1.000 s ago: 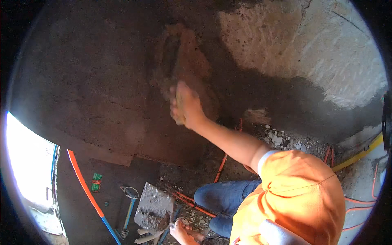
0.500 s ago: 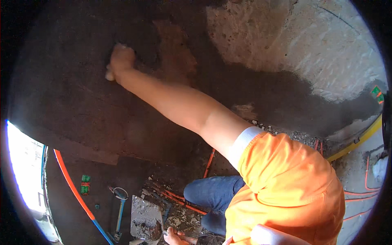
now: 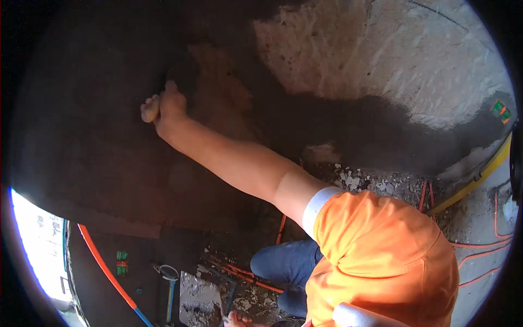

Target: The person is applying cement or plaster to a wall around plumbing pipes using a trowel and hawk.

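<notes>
My right arm (image 3: 234,155), in an orange sleeve with a white cuff, stretches up and left across a dark, freshly coated wall (image 3: 98,141). My right hand (image 3: 172,103) is closed in a fist against it, round what looks like a trowel handle (image 3: 150,110); the blade is lost in shadow. Low in the view, my left hand (image 3: 236,319) is partly cut off by the frame's edge. Its curled fingers are at the side of a square mortar hawk (image 3: 199,297) with grey mortar on it, and seem to hold its handle.
A pale uncoated patch (image 3: 338,49) spreads at upper right. Rubble (image 3: 354,180) and orange conduits (image 3: 253,276) lie along the wall's foot near my jeans-clad leg (image 3: 283,264). A green wall box (image 3: 122,262), an orange-and-blue pipe (image 3: 106,267) and a bright opening (image 3: 41,245) are at left.
My right hand has shifted a little right and down across the wall, its fist turned so the pale handle end shows more. The whole view has tilted slightly. My left hand stays by the hawk.
</notes>
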Action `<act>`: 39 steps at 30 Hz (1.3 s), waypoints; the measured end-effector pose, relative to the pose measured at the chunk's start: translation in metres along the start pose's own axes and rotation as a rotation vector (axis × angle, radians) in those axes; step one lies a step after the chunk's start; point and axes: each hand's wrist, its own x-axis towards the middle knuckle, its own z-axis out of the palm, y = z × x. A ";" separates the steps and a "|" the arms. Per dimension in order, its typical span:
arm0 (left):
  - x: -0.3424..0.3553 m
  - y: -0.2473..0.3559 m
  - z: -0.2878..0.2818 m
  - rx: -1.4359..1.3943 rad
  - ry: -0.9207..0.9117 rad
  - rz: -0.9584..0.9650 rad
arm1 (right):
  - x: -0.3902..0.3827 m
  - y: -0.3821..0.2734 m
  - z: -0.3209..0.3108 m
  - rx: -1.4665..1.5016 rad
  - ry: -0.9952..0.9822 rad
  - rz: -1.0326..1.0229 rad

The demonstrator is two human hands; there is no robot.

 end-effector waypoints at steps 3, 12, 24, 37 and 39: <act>0.006 0.007 0.004 -0.012 -0.019 0.031 | 0.033 0.000 0.034 0.100 -0.073 0.040; 0.017 0.003 -0.015 -0.030 -0.014 0.042 | 0.034 0.006 0.118 -0.218 -0.107 0.052; -0.018 -0.030 -0.069 -0.120 0.129 -0.028 | 0.003 -0.047 -0.058 -1.206 -0.225 -0.086; -0.005 -0.060 -0.065 -0.084 0.081 -0.106 | 0.051 -0.056 -0.165 -1.094 -0.123 0.067; -0.021 -0.045 -0.053 -0.097 0.110 -0.110 | 0.035 -0.031 -0.155 -1.280 -0.170 -0.114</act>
